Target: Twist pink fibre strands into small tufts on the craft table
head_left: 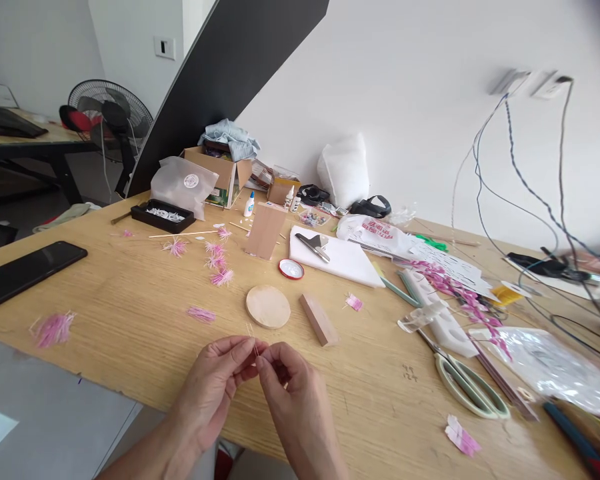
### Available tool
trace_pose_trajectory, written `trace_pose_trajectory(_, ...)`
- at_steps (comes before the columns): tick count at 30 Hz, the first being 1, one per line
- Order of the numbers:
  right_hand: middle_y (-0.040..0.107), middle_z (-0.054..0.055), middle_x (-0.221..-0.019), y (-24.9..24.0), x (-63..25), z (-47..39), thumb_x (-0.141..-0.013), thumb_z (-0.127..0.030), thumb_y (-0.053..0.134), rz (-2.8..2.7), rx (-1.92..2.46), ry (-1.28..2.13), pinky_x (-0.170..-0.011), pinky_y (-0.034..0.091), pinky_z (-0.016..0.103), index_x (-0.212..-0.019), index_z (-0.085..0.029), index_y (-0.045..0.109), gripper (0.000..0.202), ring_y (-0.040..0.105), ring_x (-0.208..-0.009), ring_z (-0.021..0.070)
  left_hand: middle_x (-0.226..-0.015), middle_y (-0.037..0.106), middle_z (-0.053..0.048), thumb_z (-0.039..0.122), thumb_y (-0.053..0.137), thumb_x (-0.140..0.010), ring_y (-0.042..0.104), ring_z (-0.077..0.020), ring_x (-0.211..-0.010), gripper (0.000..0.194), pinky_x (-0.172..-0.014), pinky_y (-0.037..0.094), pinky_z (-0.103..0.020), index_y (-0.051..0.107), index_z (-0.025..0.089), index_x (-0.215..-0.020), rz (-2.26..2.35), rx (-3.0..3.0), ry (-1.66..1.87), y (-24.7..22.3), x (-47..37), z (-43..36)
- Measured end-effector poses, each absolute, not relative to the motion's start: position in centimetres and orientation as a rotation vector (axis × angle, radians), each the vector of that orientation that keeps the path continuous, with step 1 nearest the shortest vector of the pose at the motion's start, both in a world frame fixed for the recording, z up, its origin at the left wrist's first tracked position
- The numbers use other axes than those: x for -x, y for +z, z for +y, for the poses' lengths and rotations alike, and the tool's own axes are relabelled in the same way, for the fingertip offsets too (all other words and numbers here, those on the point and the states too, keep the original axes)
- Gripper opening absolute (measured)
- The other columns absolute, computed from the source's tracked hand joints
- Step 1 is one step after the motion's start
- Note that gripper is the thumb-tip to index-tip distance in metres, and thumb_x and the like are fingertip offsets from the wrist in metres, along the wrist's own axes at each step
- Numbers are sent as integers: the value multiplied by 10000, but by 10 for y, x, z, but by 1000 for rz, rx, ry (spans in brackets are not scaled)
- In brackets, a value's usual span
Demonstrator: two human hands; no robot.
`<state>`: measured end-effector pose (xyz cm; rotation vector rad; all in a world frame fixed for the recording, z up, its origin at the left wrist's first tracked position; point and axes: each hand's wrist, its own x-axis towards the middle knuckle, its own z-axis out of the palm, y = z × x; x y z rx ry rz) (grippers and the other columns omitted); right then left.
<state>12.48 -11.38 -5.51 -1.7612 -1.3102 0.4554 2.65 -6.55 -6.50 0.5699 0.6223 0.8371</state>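
Observation:
My left hand (230,363) and my right hand (290,377) meet over the table's front edge, fingertips close together. Pinched between them are thin wires (251,331), whose fine ends stick up past the left thumb; whether they are twisted together is too small to tell. Just beyond the fingers lie a round wooden disc (269,307) and a rectangular wooden block (319,320). A small bundle of pink strips (201,314) rests left of the disc. Further left are pink-and-white tassels (54,329). To the right is a small pink-and-white piece (354,302).
Scissors (470,387) lie at right beside a white foam strip (440,313) and plastic bag (555,367). A black phone (33,270) is at left. Behind stand an upright wooden block (266,230), glue bottle (249,205), black tray (163,217) and clipped white pad (340,260).

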Motion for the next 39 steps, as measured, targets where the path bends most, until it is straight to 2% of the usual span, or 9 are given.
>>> trace_pose_trajectory(13,586,-8,-568,-51,-122,-112,-779,-196,455,-1495,1932,224,-463,314,204,-589,-203,486,192,504,-487,121,-732,697,-59,218,738,-672,618,-123,-701,126,-658,479,-183,711,110,-730,617,-513,834,-65,-28,-67)
trace_pose_trajectory(17,583,-11,-562,-50,-123,-113,-783,-187,460,-1489,1929,251,-463,325,207,-589,-203,498,199,509,-491,122,-717,700,-59,223,740,-668,624,-130,-706,123,-660,482,-186,709,111,-707,612,-511,842,-65,-29,-67)
trace_pose_trajectory(21,603,-1,-654,-49,-126,-117,-769,-175,481,-1426,1853,290,-497,377,206,-698,-201,562,111,538,-544,122,-742,707,-51,217,741,-666,632,-129,-716,113,-684,489,-197,706,117,-706,625,-462,857,-62,-28,-67)
trace_pose_trajectory(26,588,19,-732,-48,-123,-117,-793,-188,462,-1431,1799,288,-515,406,217,-806,-195,604,143,537,-579,123,-765,708,-47,193,738,-669,630,-114,-704,116,-665,497,-184,705,109,-743,606,-411,848,-59,-27,-66)
trace_pose_trajectory(32,559,-1,-616,-49,-119,-109,-785,-181,469,-1440,1830,246,-487,370,206,-628,-188,574,189,525,-543,118,-757,706,-57,154,712,-695,633,-111,-698,81,-644,502,-161,699,90,-744,574,-387,849,-62,-29,-68)
trace_pose_trajectory(35,560,-3,-612,-49,-121,-110,-769,-161,472,-1466,1878,239,-485,353,204,-613,-189,569,186,526,-539,117,-814,702,-79,143,631,-776,644,-129,-737,78,-678,515,-192,689,92,-769,611,-309,848,-60,-28,-68)
trace_pose_trajectory(39,564,1,-611,-49,-124,-113,-764,-138,471,-1562,1977,189,-474,324,209,-612,-184,570,188,529,-517,118,-905,681,-132,238,441,-906,638,-158,-837,274,-751,513,-239,662,82,-865,628,-234,819,-57,-28,-68)
